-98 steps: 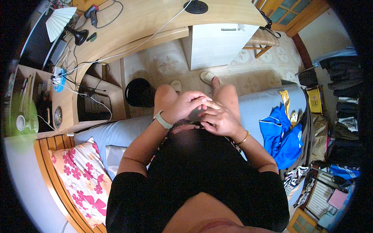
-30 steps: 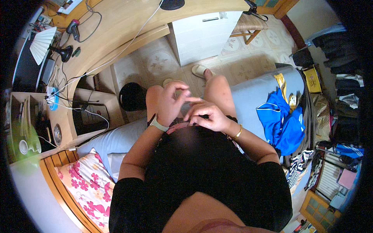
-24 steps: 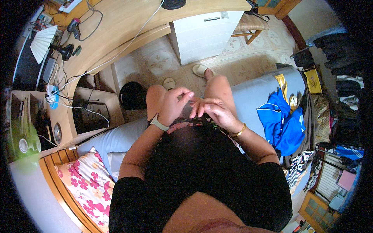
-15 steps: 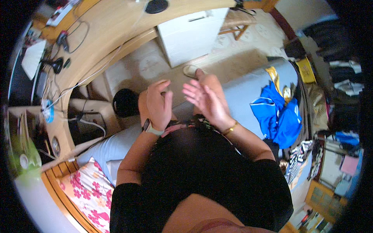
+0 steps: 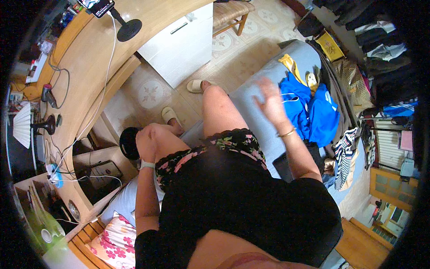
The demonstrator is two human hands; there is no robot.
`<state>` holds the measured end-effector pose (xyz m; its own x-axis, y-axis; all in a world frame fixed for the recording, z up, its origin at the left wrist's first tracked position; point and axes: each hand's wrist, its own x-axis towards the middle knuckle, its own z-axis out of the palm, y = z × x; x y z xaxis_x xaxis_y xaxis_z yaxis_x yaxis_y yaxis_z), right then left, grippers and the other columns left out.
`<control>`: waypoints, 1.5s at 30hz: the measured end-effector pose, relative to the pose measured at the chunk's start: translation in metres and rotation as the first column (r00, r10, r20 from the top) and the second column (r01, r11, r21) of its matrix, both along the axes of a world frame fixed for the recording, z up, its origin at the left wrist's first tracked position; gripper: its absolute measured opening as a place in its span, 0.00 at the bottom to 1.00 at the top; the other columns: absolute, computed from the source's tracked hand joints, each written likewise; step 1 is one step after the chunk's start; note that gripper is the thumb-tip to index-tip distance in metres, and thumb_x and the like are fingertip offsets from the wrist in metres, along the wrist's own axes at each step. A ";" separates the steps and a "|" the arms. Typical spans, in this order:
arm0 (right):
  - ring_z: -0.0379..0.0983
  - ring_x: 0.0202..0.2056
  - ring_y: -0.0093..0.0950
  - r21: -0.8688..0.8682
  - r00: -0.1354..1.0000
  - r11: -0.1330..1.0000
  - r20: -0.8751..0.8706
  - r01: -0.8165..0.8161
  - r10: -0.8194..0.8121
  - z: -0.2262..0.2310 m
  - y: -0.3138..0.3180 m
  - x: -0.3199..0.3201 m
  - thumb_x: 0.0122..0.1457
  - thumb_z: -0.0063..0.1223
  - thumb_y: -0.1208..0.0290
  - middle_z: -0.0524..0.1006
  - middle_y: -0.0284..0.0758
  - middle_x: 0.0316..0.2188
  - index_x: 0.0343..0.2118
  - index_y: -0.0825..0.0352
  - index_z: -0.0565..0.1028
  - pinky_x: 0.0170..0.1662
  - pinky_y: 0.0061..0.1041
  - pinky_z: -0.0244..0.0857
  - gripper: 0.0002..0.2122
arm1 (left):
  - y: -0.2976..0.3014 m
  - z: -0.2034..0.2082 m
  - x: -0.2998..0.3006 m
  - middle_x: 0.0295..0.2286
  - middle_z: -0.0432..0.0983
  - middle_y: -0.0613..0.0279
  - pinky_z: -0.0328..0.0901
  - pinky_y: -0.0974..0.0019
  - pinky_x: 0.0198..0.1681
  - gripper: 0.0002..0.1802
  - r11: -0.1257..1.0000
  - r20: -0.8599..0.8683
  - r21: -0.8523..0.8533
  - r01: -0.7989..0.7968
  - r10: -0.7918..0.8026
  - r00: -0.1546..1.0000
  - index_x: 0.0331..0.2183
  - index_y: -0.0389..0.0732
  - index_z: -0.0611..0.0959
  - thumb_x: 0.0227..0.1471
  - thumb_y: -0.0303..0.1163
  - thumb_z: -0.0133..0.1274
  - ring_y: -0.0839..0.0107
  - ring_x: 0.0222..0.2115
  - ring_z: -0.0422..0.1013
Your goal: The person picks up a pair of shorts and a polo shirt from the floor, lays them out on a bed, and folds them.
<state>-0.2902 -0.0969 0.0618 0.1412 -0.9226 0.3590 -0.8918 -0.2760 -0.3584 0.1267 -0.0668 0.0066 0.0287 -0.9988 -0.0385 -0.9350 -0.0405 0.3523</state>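
My left hand (image 5: 146, 142) rests on my left knee, its fingers lying over the skin and holding nothing. A round black object (image 5: 128, 144) of a kind I cannot make out is just beside it. Over the grey-blue bed cover (image 5: 242, 105) hovers my right hand (image 5: 271, 102), smeared a little by motion, its fingers apart and nothing in them. Close to its right lies a crumpled blue garment (image 5: 323, 117) with white trim. A yellow cloth (image 5: 290, 67) sits at the garment's far end.
Along the left curves a wooden desk (image 5: 85, 54) with a phone on a round-based stand (image 5: 129, 30), cables and a small white-shaded lamp (image 5: 22, 125). A white cabinet (image 5: 179, 49) stands ahead. Striped clothing (image 5: 346, 154) lies at right, a flowered pillow (image 5: 114, 242) lower left.
My hands have parted from in front of me. The left has come down onto my knee; the right has swung right toward the blue garment. The view has shifted too.
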 end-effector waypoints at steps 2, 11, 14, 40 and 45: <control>0.60 0.47 0.41 0.001 0.921 0.953 -0.258 0.304 -0.293 -0.051 0.012 -0.082 0.40 0.58 0.66 0.65 0.46 0.45 0.44 0.70 0.64 0.49 0.33 0.56 0.27 | 0.009 0.010 0.004 0.37 0.70 0.51 0.62 0.63 0.40 0.19 0.936 -0.025 0.299 -0.184 0.200 0.979 0.38 0.36 0.71 0.43 0.37 0.49 0.54 0.36 0.67; 0.70 0.31 0.43 0.397 0.846 0.749 -0.184 0.530 -0.501 -0.055 0.054 -0.103 0.46 0.52 0.64 0.72 0.48 0.28 0.37 0.69 0.69 0.33 0.37 0.63 0.17 | 0.015 -0.008 -0.026 0.35 0.71 0.56 0.62 0.68 0.40 0.14 0.996 -0.621 -0.058 0.074 -0.094 0.778 0.38 0.37 0.71 0.45 0.27 0.48 0.68 0.36 0.68; 0.70 0.29 0.42 0.443 0.937 0.854 0.078 0.274 -0.341 0.000 0.029 -0.014 0.48 0.50 0.69 0.72 0.47 0.29 0.36 0.67 0.70 0.30 0.33 0.64 0.12 | 0.008 0.011 -0.069 0.37 0.69 0.59 0.60 0.69 0.43 0.16 0.916 -0.866 0.156 0.370 -0.053 0.497 0.43 0.38 0.68 0.49 0.28 0.45 0.72 0.39 0.65; 0.70 0.32 0.32 0.289 0.840 0.843 0.455 -0.454 0.296 -0.038 -0.047 0.076 0.43 0.58 0.71 0.74 0.40 0.28 0.29 0.72 0.72 0.38 0.25 0.63 0.12 | 0.031 0.105 -0.050 0.43 0.64 0.58 0.58 0.61 0.47 0.22 0.950 -0.992 0.122 -0.287 0.121 -0.021 0.46 0.37 0.65 0.51 0.36 0.45 0.65 0.43 0.62; 0.65 0.28 0.14 0.214 0.614 0.821 0.765 -0.530 0.197 0.030 -0.057 0.076 0.50 0.51 0.74 0.74 0.27 0.24 0.29 0.71 0.74 0.33 0.15 0.61 0.06 | 0.030 0.139 -0.004 0.42 0.66 0.58 0.60 0.62 0.45 0.22 0.850 -0.995 0.094 -0.518 0.071 -0.064 0.45 0.38 0.67 0.50 0.39 0.46 0.65 0.42 0.64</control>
<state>-0.2144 -0.1537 0.0917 0.3652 -0.9220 0.1285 -0.1914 -0.2094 -0.9589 0.1225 -0.0371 0.1460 0.4826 -0.8673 -0.1223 0.3815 0.0825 0.9207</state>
